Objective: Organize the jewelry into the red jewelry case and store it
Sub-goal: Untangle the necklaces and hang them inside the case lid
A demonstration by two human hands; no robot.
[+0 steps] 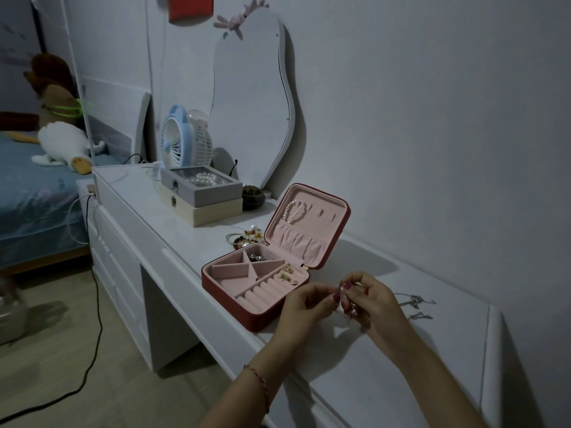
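— Where is the case (259, 285) found?

— It is set on the white dresser (370, 350), close to the front edge, with its lid swung up toward the wall. A pearl bracelet (293, 211) is hung inside the lid, above a gathered pocket. Gold earrings (285, 274) are laid in the compartment nearest the hinge, and darker pieces (258, 257) are seen in the far triangular compartment.

— And the hands?

— Both are raised just right of the case, over the front edge. A small piece of jewelry (344, 304) is pinched between them: the left hand (306, 304) has its fingers curled with the fingertips brought onto the piece, and the right hand (367, 301) is curled round it from the other side. What kind of piece it is cannot be told, though pale beads are glimpsed.

— What is left outside the case?

— Bangles (244, 237) are piled just behind it, and thin chains (415, 304) are spread on the top to the right of the hands.

— Anything else on the top?

— Two stacked boxes (200, 196), pearls showing through the upper lid, are placed toward the far left corner, with a blue fan (182, 140) behind them and a wavy mirror (250, 103) leaned on the wall.
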